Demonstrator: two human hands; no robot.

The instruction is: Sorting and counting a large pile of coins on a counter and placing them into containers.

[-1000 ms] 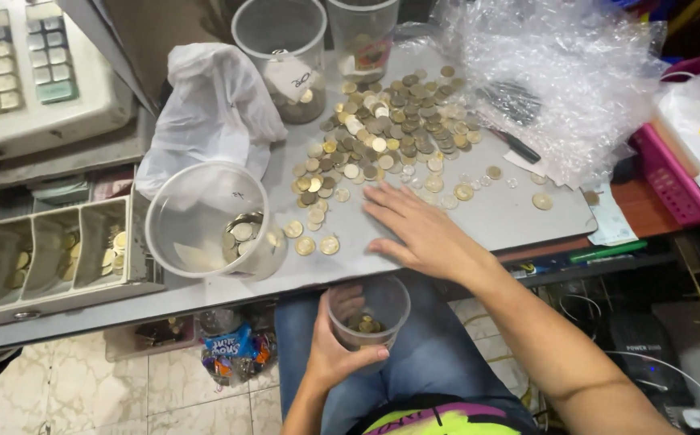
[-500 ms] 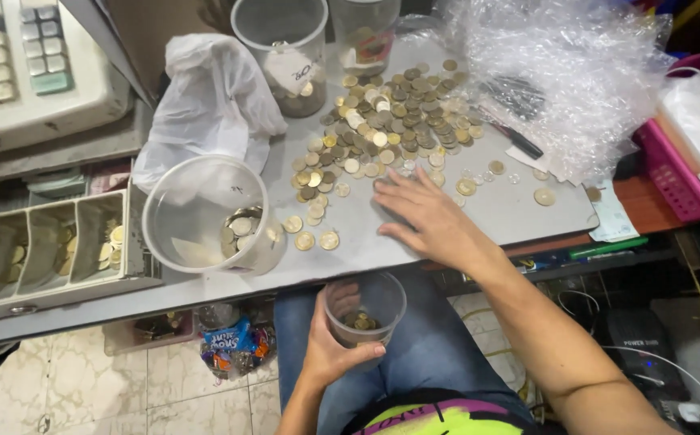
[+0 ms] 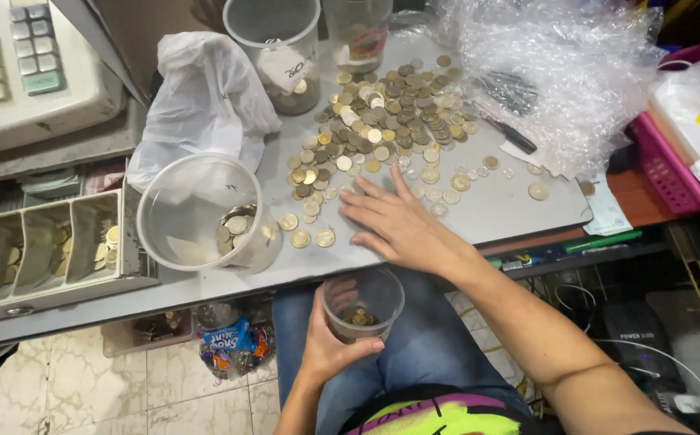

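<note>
1. A small clear plastic cup (image 3: 363, 304) with a few coins at its bottom sits just below the near edge of the grey counter (image 3: 519, 205), over the person's lap; the left hand (image 3: 330, 342) grips it from below and the side, fingers wrapped around its wall.
2. The right hand (image 3: 394, 221) lies flat and spread on the counter, palm down, fingers pointing toward the pile of coins (image 3: 382, 129); it holds nothing; a few loose coins lie just beside its fingertips.
3. Left of that hand stands a larger clear tub (image 3: 201, 213) holding some coins; a white plastic bag (image 3: 205, 101) lies behind it.
4. Two more clear containers (image 3: 273, 48) stand at the far edge; crumpled bubble wrap (image 3: 567, 72) covers the right side; a pink basket (image 3: 672, 165) sits beyond it.
5. At the far left are a cash register (image 3: 20, 68) and its open coin drawer (image 3: 44, 254).
</note>
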